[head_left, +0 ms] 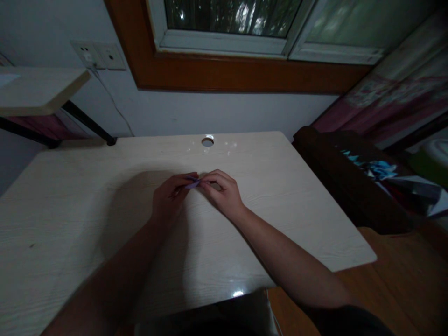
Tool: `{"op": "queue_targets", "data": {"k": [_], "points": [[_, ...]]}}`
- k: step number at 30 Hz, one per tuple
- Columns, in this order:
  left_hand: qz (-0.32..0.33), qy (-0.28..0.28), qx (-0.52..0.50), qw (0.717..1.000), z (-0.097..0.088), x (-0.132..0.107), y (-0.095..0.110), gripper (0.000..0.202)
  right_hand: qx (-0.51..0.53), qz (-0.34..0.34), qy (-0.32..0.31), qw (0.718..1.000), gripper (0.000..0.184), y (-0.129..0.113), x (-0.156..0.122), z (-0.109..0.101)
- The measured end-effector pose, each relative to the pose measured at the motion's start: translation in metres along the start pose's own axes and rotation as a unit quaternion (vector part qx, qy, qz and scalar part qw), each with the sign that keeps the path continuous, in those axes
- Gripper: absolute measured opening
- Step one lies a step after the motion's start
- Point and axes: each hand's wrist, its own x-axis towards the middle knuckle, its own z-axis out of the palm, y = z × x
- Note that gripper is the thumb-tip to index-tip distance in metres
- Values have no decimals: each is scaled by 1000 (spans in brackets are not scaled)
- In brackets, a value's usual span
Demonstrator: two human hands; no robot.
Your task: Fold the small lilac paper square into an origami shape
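Observation:
A small piece of folded purple paper (192,184) is held between my two hands, a little above the middle of the pale wooden desk (301,219). My left hand (171,193) is closed on the paper's left part, its fingers partly in shadow. On the other side my right hand (224,189) pinches the right tip of the paper between thumb and fingers. The fingers hide part of the paper, so its full shape does not show.
A round cable hole (207,142) lies near the desk's back edge. At the left, a raised shelf (42,88) stands on black legs. Beyond are the wall sockets (98,55) and a window (227,39). A dark box-like piece of furniture (336,186) with cluttered items stands at the right.

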Motion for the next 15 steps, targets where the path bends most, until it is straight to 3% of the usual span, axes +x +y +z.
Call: {"op": "queue_targets", "data": {"k": [15], "points": [[70, -7, 76, 995, -5, 3, 4, 12, -33, -65, 40, 997, 11, -7, -1, -3]]}}
